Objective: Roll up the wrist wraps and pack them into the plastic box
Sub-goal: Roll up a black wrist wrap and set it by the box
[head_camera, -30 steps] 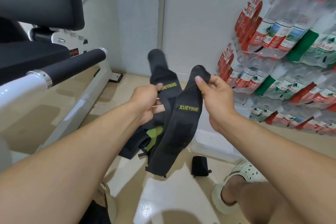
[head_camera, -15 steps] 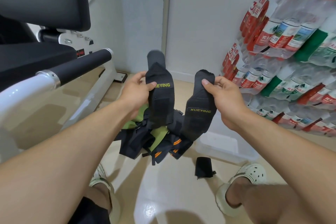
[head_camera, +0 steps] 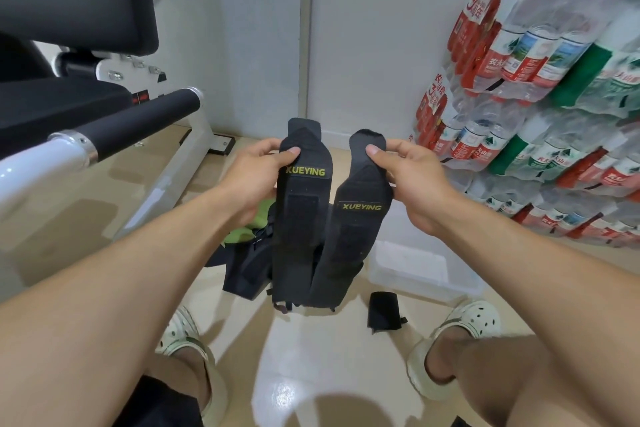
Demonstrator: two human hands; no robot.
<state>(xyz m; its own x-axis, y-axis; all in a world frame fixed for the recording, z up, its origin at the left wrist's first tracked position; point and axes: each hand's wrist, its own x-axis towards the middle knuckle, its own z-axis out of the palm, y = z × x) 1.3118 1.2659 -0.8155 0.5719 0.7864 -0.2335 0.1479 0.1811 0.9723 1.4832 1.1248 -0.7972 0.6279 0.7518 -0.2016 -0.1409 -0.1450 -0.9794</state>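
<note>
Hidden: the lower ends of both wraps overlap below the hands, so where one stops and the other starts is hard to tell; the dark pile (head_camera: 249, 270) behind them, with a bit of green showing, is mostly covered.
Cut off: the gym bench (head_camera: 69, 107) runs out of the picture up and left of the left hand; the stacked water bottle packs (head_camera: 540, 87) run off to the right of the right hand.
Hard to make out: the fingers behind each wrap are out of sight, only the thumbs show in front.
Left hand (head_camera: 256, 173): thumb pressed on the front, it pinches the left wrist wrap (head_camera: 299, 218) near its top, just above the yellow XUEYING label.
Right hand (head_camera: 412, 177): thumb on the front, it pinches the right wrist wrap (head_camera: 349, 229) near its upper end; that label sits below the thumb.
Wraps: both hang down from the hands, side by side, tops apart, bottoms touching.
Plastic box (head_camera: 415, 270): clear, on the floor below the right hand, apart from the wraps.
Rolled wrap (head_camera: 382, 312): on the floor just in front of the box, below and between the hands, nearer the right.
Feet: white clogs (head_camera: 467, 322) either side, under the forearms.
</note>
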